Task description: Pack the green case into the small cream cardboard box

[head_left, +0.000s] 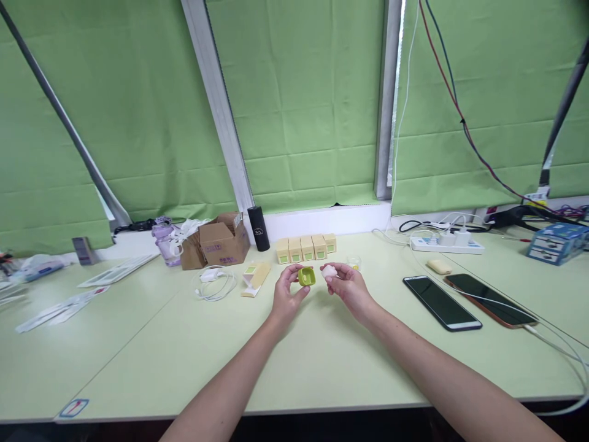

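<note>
My left hand [289, 290] grips a small yellow-green square cup [307, 277], its hollow inside turned toward me. Close to its right, my right hand [348, 287] pinches a small white rounded piece [328, 271], whose exact kind I cannot make out. Both hands are raised a little over the table, and the two pieces are apart. Behind them stands a row of several small cream boxes [307, 248] with green labels. An opened box [256, 275] lies to the left of my left hand. A small clear container [354, 263] sits just behind my right hand.
On the right lie a black phone [442, 302], a second phone [490, 299] on a cable, and a power strip [447, 244]. To the left are a white charger cable [216, 283], a cardboard box [223, 242], a black cylinder [258, 228] and a purple bottle [165, 242].
</note>
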`<state>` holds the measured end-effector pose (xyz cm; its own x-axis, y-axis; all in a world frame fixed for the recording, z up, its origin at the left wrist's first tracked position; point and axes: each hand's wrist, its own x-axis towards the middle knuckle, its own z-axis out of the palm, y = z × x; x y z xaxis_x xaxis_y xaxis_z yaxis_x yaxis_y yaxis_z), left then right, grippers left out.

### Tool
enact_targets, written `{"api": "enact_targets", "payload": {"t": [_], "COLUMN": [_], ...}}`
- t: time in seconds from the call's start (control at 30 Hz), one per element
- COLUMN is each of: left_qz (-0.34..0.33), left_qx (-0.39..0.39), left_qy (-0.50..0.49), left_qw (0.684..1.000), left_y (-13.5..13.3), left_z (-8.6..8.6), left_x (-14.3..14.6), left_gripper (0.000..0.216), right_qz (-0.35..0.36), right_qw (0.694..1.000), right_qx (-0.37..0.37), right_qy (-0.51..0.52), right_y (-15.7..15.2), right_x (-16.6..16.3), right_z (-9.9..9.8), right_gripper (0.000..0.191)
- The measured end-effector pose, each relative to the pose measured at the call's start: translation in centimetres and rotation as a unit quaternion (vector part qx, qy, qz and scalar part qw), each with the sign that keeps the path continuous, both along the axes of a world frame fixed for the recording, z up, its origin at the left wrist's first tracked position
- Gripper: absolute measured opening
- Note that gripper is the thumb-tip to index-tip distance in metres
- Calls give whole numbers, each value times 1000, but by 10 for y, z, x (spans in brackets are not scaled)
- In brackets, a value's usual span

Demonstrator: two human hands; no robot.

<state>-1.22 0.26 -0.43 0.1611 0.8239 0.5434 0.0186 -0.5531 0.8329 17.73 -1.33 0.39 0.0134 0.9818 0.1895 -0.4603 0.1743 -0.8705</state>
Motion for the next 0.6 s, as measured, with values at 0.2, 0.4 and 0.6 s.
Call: {"api": "enact_targets", "payload": {"t": [0.2, 0.4, 0.6], "left_qz": [28, 51, 58], "left_qx": [10, 19, 37], "left_qy": [4, 13, 32], "left_qw": [1000, 998, 997], "left_y": [4, 3, -1], "left_z": [-4, -5, -2], "left_x": [0, 0, 2], "left_gripper": [45, 45, 43], "right_qz": [41, 41, 11], "right_qw": [995, 998, 999], "right_qx": [-65, -30, -9], "right_qy": [61, 46, -29], "right_y": [2, -1, -5], "right_x": [6, 7, 5], "right_z": [3, 6, 8], "right_gripper": [40, 41, 42]}}
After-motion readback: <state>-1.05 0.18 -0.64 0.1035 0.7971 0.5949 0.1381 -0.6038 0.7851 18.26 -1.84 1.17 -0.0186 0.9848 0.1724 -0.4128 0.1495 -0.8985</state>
